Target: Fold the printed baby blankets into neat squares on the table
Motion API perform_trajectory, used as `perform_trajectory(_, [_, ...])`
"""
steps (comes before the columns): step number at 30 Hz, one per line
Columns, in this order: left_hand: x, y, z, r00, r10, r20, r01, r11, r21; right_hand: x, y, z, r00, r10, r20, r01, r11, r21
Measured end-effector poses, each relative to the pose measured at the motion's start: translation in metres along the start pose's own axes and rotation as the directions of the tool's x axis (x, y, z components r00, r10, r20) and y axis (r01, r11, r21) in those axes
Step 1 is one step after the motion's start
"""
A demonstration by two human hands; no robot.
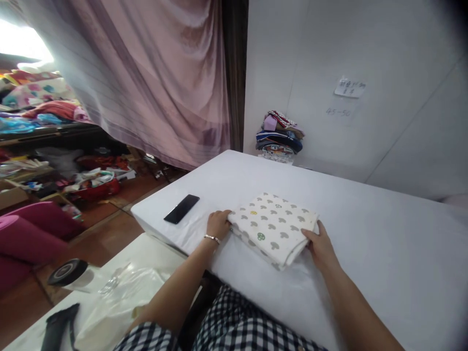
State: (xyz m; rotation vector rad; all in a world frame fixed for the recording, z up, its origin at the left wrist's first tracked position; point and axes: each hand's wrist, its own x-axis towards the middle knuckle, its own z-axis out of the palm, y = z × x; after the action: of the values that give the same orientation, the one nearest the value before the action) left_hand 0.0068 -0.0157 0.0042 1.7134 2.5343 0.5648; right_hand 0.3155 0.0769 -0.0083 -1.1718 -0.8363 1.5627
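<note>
A folded white cloth (272, 222) printed with grey mushrooms, plus a few green and yellow ones, lies on the white-covered table (383, 234) in front of me. My left hand (218, 223), with a bracelet at the wrist, grips the cloth's left corner, its fingers curled at the edge. On the opposite side my right hand (322, 246) pinches the right edge, thumb on top and the other fingers behind or under the layers, partly hidden. To the left of the cloth lies a black phone (182, 208).
A stack of folded clothes (280, 136) stands beyond the table's far edge by the wall. At lower left, a side table (157, 248) carries a clear plastic bag (120, 297), a black-lidded jar (69, 273) and a black strap-like item (60, 326). A pink curtain (175, 73) hangs behind.
</note>
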Motion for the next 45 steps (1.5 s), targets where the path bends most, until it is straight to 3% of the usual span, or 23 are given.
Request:
perform_trajectory(5, [-0.009, 0.003, -0.001, 0.999, 0.017, 0.033, -0.016, 1.000, -0.010, 0.004, 0.001, -0.011, 0.992, 0.128, 0.013, -0.128, 0.992, 0.002])
perform_trajectory(8, [-0.007, 0.000, -0.007, 0.992, 0.015, 0.123, -0.002, 0.995, -0.103, -0.005, 0.002, -0.007, 0.987, 0.162, -0.021, -0.161, 0.987, 0.021])
perform_trajectory(11, [-0.005, -0.002, -0.009, 0.985, -0.022, 0.168, 0.058, 0.976, -0.209, -0.022, 0.003, -0.001, 0.981, 0.188, 0.041, -0.191, 0.979, 0.076])
perform_trajectory(18, [-0.002, 0.002, 0.006, 0.998, -0.012, 0.057, 0.028, 0.956, -0.291, -0.061, 0.015, 0.010, 0.936, 0.302, 0.181, -0.320, 0.944, 0.079])
perform_trajectory(25, [-0.007, -0.006, 0.004, 0.999, -0.040, 0.006, 0.040, 0.934, -0.354, -0.065, 0.017, 0.009, 0.974, 0.188, 0.130, -0.201, 0.974, 0.100])
perform_trajectory(29, [-0.015, -0.018, -0.002, 0.991, -0.076, 0.111, 0.112, 0.925, -0.364, -0.065, 0.022, 0.006, 0.973, 0.194, 0.125, -0.206, 0.975, 0.088])
perform_trajectory(32, [-0.010, -0.026, -0.016, 0.968, -0.018, 0.251, 0.132, 0.884, -0.449, -0.065, 0.023, 0.006, 0.965, 0.226, 0.133, -0.240, 0.965, 0.106])
perform_trajectory(35, [-0.002, -0.020, -0.032, 0.970, 0.011, 0.243, 0.124, 0.837, -0.533, -0.065, 0.018, 0.008, 0.960, 0.255, 0.118, -0.268, 0.958, 0.104])
perform_trajectory(38, [0.004, 0.008, -0.036, 0.989, 0.057, 0.133, 0.016, 0.873, -0.487, -0.065, 0.013, 0.012, 0.956, 0.270, 0.114, -0.282, 0.952, 0.115])
perform_trajectory(41, [0.007, 0.042, -0.023, 0.952, 0.298, 0.065, -0.272, 0.926, -0.260, -0.064, 0.013, 0.012, 0.950, 0.284, 0.131, -0.302, 0.943, 0.142])
perform_trajectory(43, [0.010, 0.055, -0.008, 0.923, 0.366, 0.119, -0.355, 0.930, -0.098, -0.063, 0.016, 0.011, 0.951, 0.271, 0.145, -0.292, 0.944, 0.151])
perform_trajectory(45, [0.012, 0.056, 0.006, 0.922, 0.324, 0.211, -0.329, 0.944, -0.008, -0.062, 0.020, 0.008, 0.956, 0.247, 0.157, -0.271, 0.950, 0.157])
